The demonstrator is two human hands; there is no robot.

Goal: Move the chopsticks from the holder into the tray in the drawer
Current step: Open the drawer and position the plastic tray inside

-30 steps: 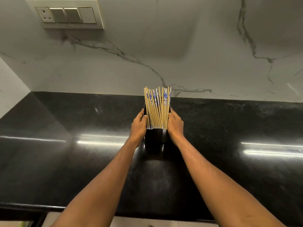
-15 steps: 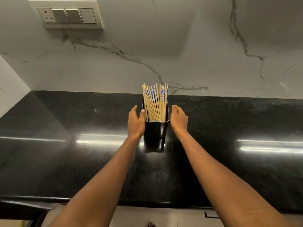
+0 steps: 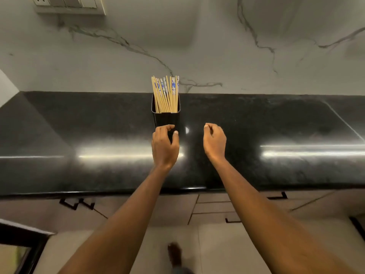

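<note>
A black rectangular holder (image 3: 166, 118) stands upright on the black countertop (image 3: 98, 125) near the back wall. Several wooden chopsticks (image 3: 166, 94) with blue-and-white tops stick up out of it. My left hand (image 3: 165, 145) hovers just in front of the holder's lower part, fingers curled and apart, holding nothing. My right hand (image 3: 214, 142) is to the right of the holder, clear of it, fingers loosely curled and empty. The drawer's tray is not in view.
A marble-patterned wall (image 3: 197, 46) rises behind the counter, with a switch panel (image 3: 69, 2) at the top left. Below the counter's front edge are closed cabinet fronts and drawers with black handles (image 3: 233, 220). A foot (image 3: 174, 254) shows on the floor.
Both hands have let go of the holder and pulled back toward me. The view has tilted down, so the counter's front edge and the cabinets below now show.
</note>
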